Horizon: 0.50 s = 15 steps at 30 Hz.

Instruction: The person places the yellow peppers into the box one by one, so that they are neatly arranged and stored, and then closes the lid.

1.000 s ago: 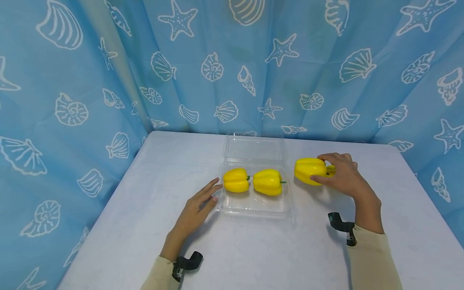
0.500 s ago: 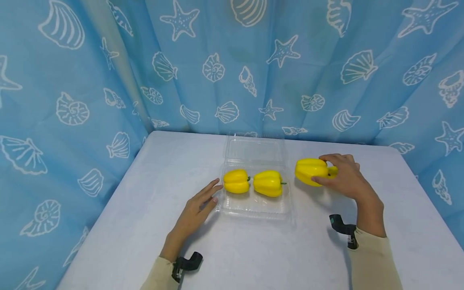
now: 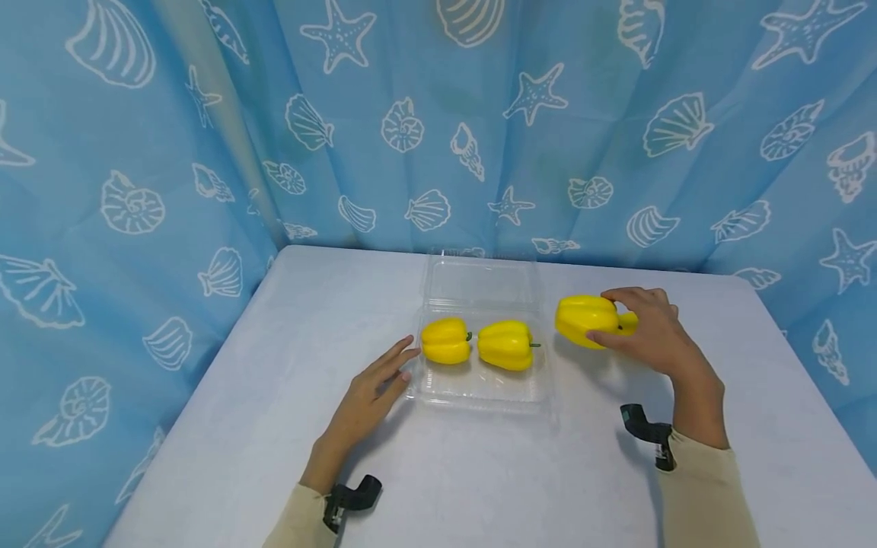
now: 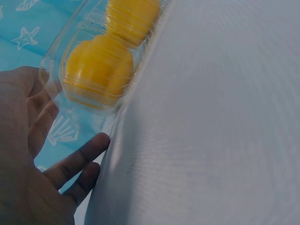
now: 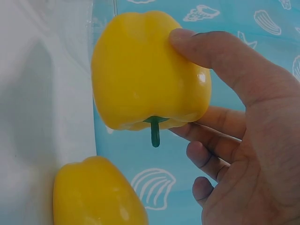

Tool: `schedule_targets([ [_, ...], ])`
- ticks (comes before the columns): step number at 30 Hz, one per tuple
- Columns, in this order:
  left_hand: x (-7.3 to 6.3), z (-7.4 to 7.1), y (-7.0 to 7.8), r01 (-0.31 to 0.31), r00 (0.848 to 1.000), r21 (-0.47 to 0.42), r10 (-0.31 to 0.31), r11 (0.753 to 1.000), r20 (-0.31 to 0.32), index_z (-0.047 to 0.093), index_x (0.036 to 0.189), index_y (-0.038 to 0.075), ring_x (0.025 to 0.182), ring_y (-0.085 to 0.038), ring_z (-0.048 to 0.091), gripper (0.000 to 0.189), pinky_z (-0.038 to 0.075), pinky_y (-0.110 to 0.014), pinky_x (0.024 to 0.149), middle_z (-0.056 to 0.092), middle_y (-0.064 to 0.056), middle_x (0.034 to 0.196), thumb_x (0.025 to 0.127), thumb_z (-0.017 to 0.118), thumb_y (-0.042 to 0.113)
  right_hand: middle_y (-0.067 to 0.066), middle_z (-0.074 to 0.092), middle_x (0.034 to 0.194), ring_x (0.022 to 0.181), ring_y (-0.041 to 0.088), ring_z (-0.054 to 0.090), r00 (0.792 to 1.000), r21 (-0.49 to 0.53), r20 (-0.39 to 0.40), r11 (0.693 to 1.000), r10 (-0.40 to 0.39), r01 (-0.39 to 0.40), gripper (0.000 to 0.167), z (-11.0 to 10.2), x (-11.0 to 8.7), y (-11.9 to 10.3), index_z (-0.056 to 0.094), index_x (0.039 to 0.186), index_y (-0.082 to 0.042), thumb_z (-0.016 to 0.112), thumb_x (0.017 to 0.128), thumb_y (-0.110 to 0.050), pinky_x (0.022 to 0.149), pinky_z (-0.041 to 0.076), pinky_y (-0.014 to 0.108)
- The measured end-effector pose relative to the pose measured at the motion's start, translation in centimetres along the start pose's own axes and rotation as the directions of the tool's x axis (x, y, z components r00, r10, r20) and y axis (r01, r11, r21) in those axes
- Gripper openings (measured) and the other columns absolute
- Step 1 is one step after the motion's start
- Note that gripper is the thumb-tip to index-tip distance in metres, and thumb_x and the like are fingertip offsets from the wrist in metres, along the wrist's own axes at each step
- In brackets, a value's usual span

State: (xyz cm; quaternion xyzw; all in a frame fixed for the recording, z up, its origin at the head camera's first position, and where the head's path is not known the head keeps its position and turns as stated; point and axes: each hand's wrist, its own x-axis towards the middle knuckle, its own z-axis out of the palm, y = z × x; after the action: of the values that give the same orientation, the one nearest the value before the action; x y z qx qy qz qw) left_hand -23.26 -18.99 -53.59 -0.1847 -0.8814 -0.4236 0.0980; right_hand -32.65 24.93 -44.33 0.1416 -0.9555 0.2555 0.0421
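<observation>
My right hand grips a yellow bell pepper between thumb and fingers, to the right of the clear plastic clamshell container. In the right wrist view, that pepper's green stem points toward the wrist. Another yellow bell pepper lies near it, mostly hidden by my hand in the head view. Inside the container, two yellow bell peppers lie side by side, a left one and a right one. At the container's left edge, my left hand has its fingers spread, with fingertips at the plastic wall.
The container's lid lies folded back toward the rear of the table, which has a white cover. Behind and to the left hangs a blue curtain with white shell patterns. Each wrist wears a black camera mount.
</observation>
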Motion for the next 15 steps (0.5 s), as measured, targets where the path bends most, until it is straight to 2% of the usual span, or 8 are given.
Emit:
schedule_targets([
  [7,-0.09,-0.15,-0.02,0.043,0.999,-0.006,-0.043,0.999,0.015,0.051,0.147,0.032,0.144,-0.014,0.034,0.043,0.032,-0.051,0.115,0.034,0.016,0.158,0.105,0.055,0.027,0.025,0.047,0.141,0.122,0.046,0.03,1.0,-0.02,-0.002,1.0,0.001,-0.001,0.077,-0.08,0.1,-0.53,0.054,0.136,-0.003,0.08,0.081,-0.05,0.09,0.028,0.065],
  [15,-0.18,-0.22,0.04,0.022,1.0,-0.001,-0.022,1.0,0.01,0.051,0.148,0.03,0.144,-0.014,0.034,0.043,0.033,-0.049,0.115,0.033,0.015,0.159,0.105,0.055,0.026,0.024,0.047,0.142,0.122,0.044,0.031,1.0,-0.003,-0.013,1.0,-0.024,0.024,0.076,-0.12,-0.05,-0.98,0.055,0.136,-0.003,0.081,0.081,-0.049,0.089,0.026,0.063],
])
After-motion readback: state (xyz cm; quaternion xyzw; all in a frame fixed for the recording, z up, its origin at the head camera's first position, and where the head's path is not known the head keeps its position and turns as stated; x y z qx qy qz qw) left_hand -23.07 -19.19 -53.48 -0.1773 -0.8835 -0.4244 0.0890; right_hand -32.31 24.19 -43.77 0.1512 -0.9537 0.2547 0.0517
